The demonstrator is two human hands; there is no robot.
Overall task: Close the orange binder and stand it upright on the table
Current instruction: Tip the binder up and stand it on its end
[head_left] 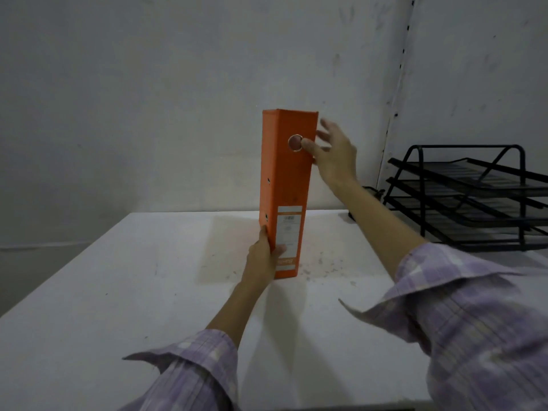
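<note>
Binder (pixel 284 185), orange lever-arch type, was closed and stood on end on the white table (pixel 118 277), spine toward the camera with its finger ring and label visible. It leaned very slightly, top edge off to the right, and its base sat near the middle of the tabletop.

Left hand (pixel 264 259) was wrapped low around the binder's left edge, thumb across the spine label, fingers hidden behind the cover. Right hand (pixel 335 152) was spread, fingers blurred, thumb touching the spine just beside the finger ring; whether the other fingers met the right cover could not be determined.

Assessment: closing appeared complete, and the step in hand was settling and releasing. Good practice would be to square the base flat on the table, hold the low grip until the lean was corrected, then lift the upper hand away first and the lower hand last, watching for any tip to the right.

A black three-tier mesh letter tray (pixel 474 197) stood well apart at the table's right rear, clear of any fall path.
</note>
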